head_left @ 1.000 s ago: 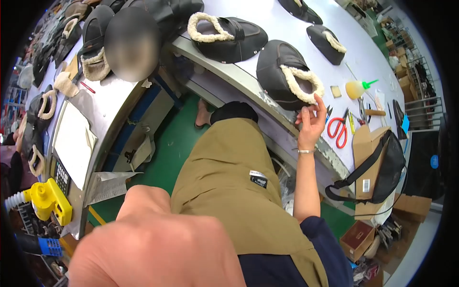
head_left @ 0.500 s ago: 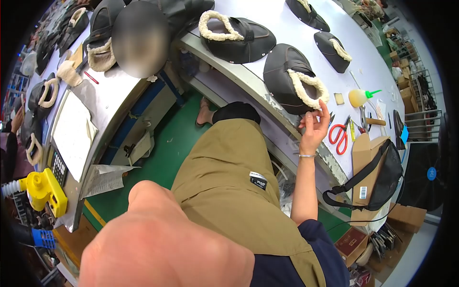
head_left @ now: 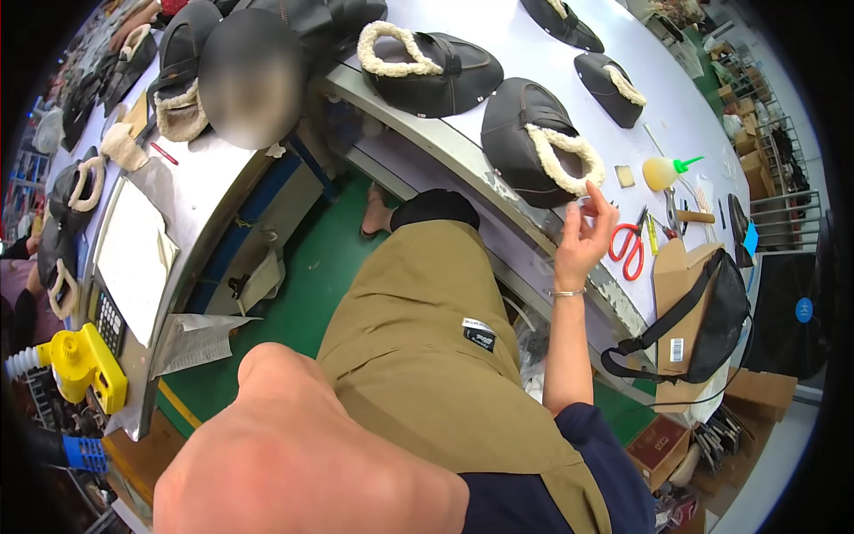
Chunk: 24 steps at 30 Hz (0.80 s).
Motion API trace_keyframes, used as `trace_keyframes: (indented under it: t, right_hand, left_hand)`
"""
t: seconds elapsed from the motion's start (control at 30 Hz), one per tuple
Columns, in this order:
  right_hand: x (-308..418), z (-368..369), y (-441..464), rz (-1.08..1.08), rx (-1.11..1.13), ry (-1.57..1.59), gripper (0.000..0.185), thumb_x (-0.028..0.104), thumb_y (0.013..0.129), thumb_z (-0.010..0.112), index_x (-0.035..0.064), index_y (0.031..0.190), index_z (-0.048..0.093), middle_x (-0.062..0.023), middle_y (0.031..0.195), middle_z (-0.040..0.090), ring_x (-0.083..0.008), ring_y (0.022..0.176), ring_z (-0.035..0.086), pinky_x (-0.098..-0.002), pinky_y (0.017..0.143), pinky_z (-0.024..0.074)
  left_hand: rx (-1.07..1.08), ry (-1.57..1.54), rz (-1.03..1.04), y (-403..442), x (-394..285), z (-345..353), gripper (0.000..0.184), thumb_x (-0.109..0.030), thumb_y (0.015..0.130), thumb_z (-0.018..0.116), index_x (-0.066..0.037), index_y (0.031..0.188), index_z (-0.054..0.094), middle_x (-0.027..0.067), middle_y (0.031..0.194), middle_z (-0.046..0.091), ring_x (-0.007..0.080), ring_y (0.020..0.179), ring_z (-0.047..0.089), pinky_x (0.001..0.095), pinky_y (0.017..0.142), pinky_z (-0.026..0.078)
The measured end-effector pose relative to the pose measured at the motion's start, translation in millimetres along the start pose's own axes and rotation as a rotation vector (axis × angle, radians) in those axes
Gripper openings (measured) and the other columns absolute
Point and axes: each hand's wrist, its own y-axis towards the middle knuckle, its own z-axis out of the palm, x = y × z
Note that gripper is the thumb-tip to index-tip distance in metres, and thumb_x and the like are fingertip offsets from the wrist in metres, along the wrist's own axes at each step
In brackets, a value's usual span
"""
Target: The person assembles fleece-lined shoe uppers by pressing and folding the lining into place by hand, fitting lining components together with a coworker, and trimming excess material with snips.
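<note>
My right hand (head_left: 584,238) is beside a black shoe upper (head_left: 534,147) with a cream fleece collar (head_left: 565,160). Its fingers are loosely bent and apart, with nothing visible in them, and one fingertip is at the collar's lower edge; whether it touches cannot be told. My left hand (head_left: 311,454) looms large and close to the camera at the bottom, its back toward me and its fingers hidden. Another black fleece-collared upper (head_left: 436,71) lies farther left on the white table (head_left: 498,18). Two smaller-looking uppers (head_left: 609,89) (head_left: 560,22) lie behind.
Red-handled scissors (head_left: 628,249), a green-tipped glue bottle (head_left: 663,172), a hammer (head_left: 689,216) and a black bag (head_left: 712,329) on cardboard are at right. More uppers, papers (head_left: 133,249) and a calculator (head_left: 108,316) occupy the left bench. A person with a blurred face is at upper left.
The view has shifted slightly, moving the tabletop items a little left. My right hand's fingers have changed their bend a little near the collar. My left hand stays close to the camera.
</note>
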Motion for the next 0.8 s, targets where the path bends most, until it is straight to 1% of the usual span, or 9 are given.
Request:
trace_keyframes:
  t: [0.13, 0.2, 0.27, 0.33, 0.4, 0.57, 0.67, 0.7, 0.8]
  right_hand:
    - [31, -7, 28, -0.175, 0.080, -0.313, 0.036, 0.008, 0.082, 0.070, 0.0090, 0.117, 0.063, -0.0059, 0.113, 0.051, -0.0150, 0.083, 0.053, -0.0259, 0.060, 0.0457]
    - [41, -3, 42, -0.073, 0.222, -0.380, 0.024, 0.022, 0.083, 0.071, 0.0096, 0.103, 0.066, -0.0078, 0.101, 0.060, -0.0224, 0.077, 0.058, -0.0337, 0.061, 0.0461]
    - [29, -4, 48, -0.003, 0.396, -0.530, 0.022, 0.029, 0.085, 0.069, 0.0091, 0.095, 0.066, -0.0090, 0.091, 0.062, -0.0264, 0.073, 0.059, -0.0368, 0.061, 0.0455]
    - [43, 0, 64, 0.049, 0.366, -0.462, 0.030, 0.037, 0.086, 0.066, 0.0068, 0.087, 0.063, -0.0121, 0.076, 0.061, -0.0322, 0.065, 0.057, -0.0385, 0.059, 0.0437]
    - [62, 0, 74, 0.128, 0.370, -0.448, 0.031, 0.037, 0.086, 0.066, 0.0063, 0.086, 0.064, -0.0126, 0.073, 0.061, -0.0324, 0.064, 0.057, -0.0381, 0.058, 0.0426]
    - [71, 9, 75, 0.137, 0.467, -0.076, 0.021, 0.022, 0.090, 0.064, 0.0039, 0.100, 0.065, -0.0052, 0.073, 0.064, -0.0110, 0.066, 0.061, -0.0280, 0.057, 0.0447]
    - [85, 7, 67, 0.339, 0.265, 0.373, 0.022, 0.020, 0.094, 0.061, 0.0029, 0.107, 0.062, -0.0052, 0.079, 0.066, -0.0100, 0.067, 0.061, -0.0222, 0.056, 0.0447]
    - [76, 3, 61, 0.287, 0.182, 0.383, 0.022, 0.018, 0.096, 0.057, 0.0028, 0.112, 0.059, -0.0073, 0.094, 0.065, -0.0090, 0.065, 0.060, -0.0190, 0.054, 0.0455]
    - [34, 4, 14, 0.597, 0.180, 0.490, 0.024, 0.020, 0.096, 0.057, 0.0009, 0.112, 0.058, -0.0109, 0.106, 0.063, -0.0110, 0.074, 0.062, -0.0217, 0.059, 0.0488]
  left_hand:
    - [0.000, -0.071, 0.008, -8, -12, -12, 0.031, -0.018, 0.097, 0.045, 0.002, 0.119, 0.051, 0.0021, 0.055, 0.048, 0.0159, 0.042, 0.045, 0.0292, 0.045, 0.040]
    - [-0.064, -0.181, -0.005, -25, -14, -43, 0.032, -0.018, 0.097, 0.045, 0.003, 0.121, 0.051, 0.0017, 0.055, 0.047, 0.0159, 0.042, 0.045, 0.0292, 0.045, 0.040]
    - [-0.394, -0.089, -0.096, -52, 10, -85, 0.033, -0.018, 0.097, 0.044, 0.003, 0.122, 0.050, 0.0014, 0.055, 0.047, 0.0158, 0.042, 0.045, 0.0292, 0.045, 0.040]
    - [-0.815, 0.256, -0.392, -80, 51, -125, 0.047, -0.028, 0.093, 0.054, 0.005, 0.127, 0.050, 0.0022, 0.079, 0.061, 0.0115, 0.075, 0.059, 0.0257, 0.068, 0.043]
    - [-1.038, 0.149, -0.580, -89, 89, -148, 0.054, -0.036, 0.095, 0.054, 0.000, 0.135, 0.046, 0.0035, 0.095, 0.061, 0.0150, 0.092, 0.057, 0.0317, 0.091, 0.043]
    - [-1.062, 0.087, -0.429, -65, 137, -186, 0.026, -0.032, 0.094, 0.061, -0.011, 0.109, 0.057, 0.0032, 0.114, 0.061, 0.0130, 0.097, 0.057, 0.0323, 0.088, 0.047]
    - [-1.035, -0.064, -0.291, -71, 148, -213, 0.028, -0.032, 0.094, 0.062, -0.012, 0.112, 0.056, 0.0032, 0.114, 0.061, 0.0120, 0.094, 0.059, 0.0293, 0.079, 0.051]
    - [-1.110, -0.119, -0.215, -72, 149, -215, 0.027, -0.029, 0.095, 0.059, -0.011, 0.115, 0.055, 0.0041, 0.116, 0.061, 0.0132, 0.095, 0.061, 0.0271, 0.076, 0.055]
    - [-1.176, -0.305, -0.057, -63, 133, -203, 0.026, -0.026, 0.097, 0.055, -0.009, 0.117, 0.054, 0.0043, 0.116, 0.062, 0.0150, 0.100, 0.062, 0.0287, 0.084, 0.057]
